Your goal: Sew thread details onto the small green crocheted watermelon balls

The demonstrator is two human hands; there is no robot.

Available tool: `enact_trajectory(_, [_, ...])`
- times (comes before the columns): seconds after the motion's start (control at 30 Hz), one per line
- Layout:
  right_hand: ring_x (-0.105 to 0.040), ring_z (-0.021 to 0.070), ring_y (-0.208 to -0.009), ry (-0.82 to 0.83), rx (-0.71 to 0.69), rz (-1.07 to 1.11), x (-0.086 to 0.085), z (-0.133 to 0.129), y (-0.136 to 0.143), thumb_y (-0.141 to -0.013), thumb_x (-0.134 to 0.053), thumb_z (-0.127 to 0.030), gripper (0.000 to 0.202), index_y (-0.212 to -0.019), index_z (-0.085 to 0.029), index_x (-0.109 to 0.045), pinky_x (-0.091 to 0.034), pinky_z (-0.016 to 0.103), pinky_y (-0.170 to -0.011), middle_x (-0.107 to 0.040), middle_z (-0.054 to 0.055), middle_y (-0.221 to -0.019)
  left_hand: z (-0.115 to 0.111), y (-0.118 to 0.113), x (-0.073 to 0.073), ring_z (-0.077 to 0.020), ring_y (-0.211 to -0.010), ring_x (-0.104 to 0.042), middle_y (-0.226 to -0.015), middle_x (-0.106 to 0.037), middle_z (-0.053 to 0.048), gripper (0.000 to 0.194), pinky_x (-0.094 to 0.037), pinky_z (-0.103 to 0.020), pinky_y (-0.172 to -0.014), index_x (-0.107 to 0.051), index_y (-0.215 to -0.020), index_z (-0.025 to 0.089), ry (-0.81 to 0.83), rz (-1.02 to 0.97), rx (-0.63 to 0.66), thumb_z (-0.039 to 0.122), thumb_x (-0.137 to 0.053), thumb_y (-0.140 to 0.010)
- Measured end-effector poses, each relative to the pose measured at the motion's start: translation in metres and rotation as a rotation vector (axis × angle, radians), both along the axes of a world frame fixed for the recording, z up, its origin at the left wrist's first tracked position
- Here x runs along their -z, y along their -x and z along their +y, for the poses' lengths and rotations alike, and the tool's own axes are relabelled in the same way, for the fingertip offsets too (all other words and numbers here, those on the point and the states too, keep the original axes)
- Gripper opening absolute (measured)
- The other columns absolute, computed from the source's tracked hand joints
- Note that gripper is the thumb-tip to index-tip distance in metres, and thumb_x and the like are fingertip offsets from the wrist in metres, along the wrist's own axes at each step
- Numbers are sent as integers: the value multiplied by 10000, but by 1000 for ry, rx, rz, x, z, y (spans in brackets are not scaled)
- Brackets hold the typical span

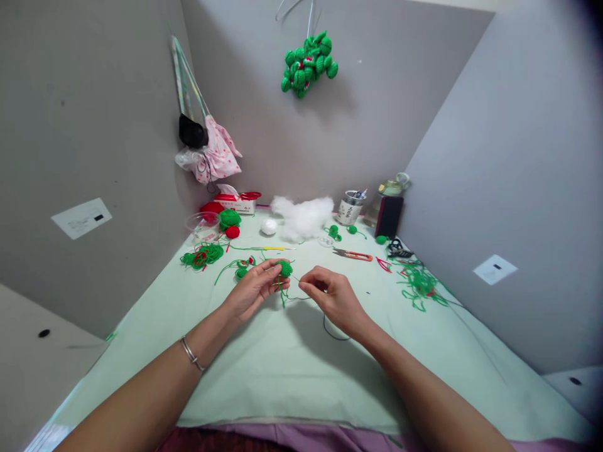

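Observation:
My left hand (258,284) is closed on a small green crocheted ball (285,269), held between thumb and fingers above the table. Green yarn tails hang below it. Just to the right, my right hand (330,295) pinches a thin needle (295,277) that points at the ball. Dark thread (335,338) trails under the right hand and loops on the cloth. Beside my left fingers lie another green crocheted piece (242,274) and a yellow-handled crochet hook (274,248). Orange-handled thread snips (353,255) rest beyond my right hand.
White stuffing (304,218) lies at the back, near a pen tin (351,208) and a dark phone (390,216). Green yarn scraps (202,255) sit left, with more scraps (421,284) right. A green crocheted bunch (308,64) hangs on the back wall.

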State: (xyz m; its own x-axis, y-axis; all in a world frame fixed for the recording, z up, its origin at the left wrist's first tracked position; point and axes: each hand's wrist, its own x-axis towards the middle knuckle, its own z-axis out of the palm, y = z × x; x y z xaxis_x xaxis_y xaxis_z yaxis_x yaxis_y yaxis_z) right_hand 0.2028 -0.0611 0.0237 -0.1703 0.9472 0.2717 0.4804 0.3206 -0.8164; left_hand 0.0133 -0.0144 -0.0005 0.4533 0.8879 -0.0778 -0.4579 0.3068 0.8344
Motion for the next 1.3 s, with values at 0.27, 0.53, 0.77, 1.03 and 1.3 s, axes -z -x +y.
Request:
enact_trajectory(0.27, [-474,126,-609,10,6,21,5,1,3,-861,-596,-289,151,-753,-191,-635,-360,257,-575,-581,3,-683,-4,-2,2,-136,-839,-607,-910,-661,-26,305,-469,-288,-862,-694,-1047,190,-202,191,-3,320,-746,-775])
enact_trajectory(0.53, [-365,108,-557,103,56,258,8,10,-5,-806,-659,-407,239,-752,-175,-637,-283,247,-509,-477,-19,-611,8,11,-4,-147,-759,-548,-725,-617,-17,284,-432,-248,-760,-711,-757,179,-374,410,-109,444,-646,-835])
enact_trajectory(0.77, [-386,114,-582,88,46,268,7,8,-1,-812,-660,-375,211,-747,-176,-634,-307,252,-535,-498,-10,-633,9,19,-18,-128,-848,-615,-721,-567,2,386,-504,-225,-769,-454,-571,163,-34,-214,-69,332,-687,-829])
enact_trajectory(1.03, [-452,124,-625,23,31,217,7,1,6,-843,-641,-336,176,-756,-186,-670,-359,258,-574,-570,13,-741,-4,1,-6,-107,-740,-580,-820,-620,11,310,-454,-238,-731,-611,-995,189,-230,191,-79,345,-753,-767])
enact_trajectory(1.3, [-452,105,-628,103,-98,162,5,3,0,-877,-588,-312,177,-878,-181,-707,-356,252,-590,-550,7,-774,1,3,-1,-137,-888,-587,-931,-662,-20,308,-423,-252,-817,-659,-983,179,-243,215,-45,261,-785,-714])
